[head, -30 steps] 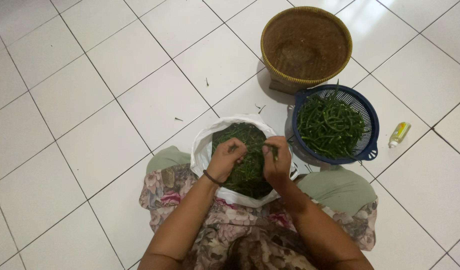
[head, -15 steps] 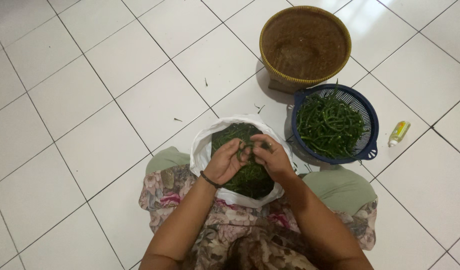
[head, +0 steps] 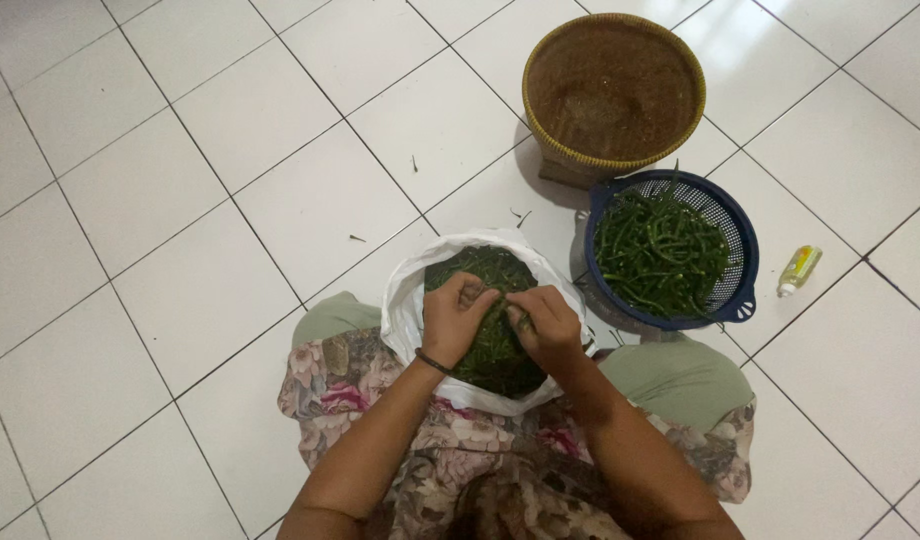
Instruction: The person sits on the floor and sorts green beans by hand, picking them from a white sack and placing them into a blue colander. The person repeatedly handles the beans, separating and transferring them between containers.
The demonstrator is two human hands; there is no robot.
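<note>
A white plastic bag (head: 405, 310) full of green chillies (head: 480, 265) lies open on the floor between my knees. Both hands are over it, fingertips meeting. My left hand (head: 452, 318), with a dark band on the wrist, pinches a green chilli (head: 508, 305) from the left. My right hand (head: 548, 325) holds the same chilli from the right. To the right stands a blue plastic colander (head: 742, 250) holding a heap of green chillies (head: 660, 250).
A round woven basket (head: 612, 90) with a yellow rim stands beyond the colander. A small yellow bottle (head: 799, 270) lies on the white tiles to the right. A few stem bits (head: 520, 215) are scattered on the floor. My floral skirt (head: 350, 390) covers my lap.
My hands have drawn together over the bag, and the fingertips now meet on one chilli. The baskets and bottle have not moved.
</note>
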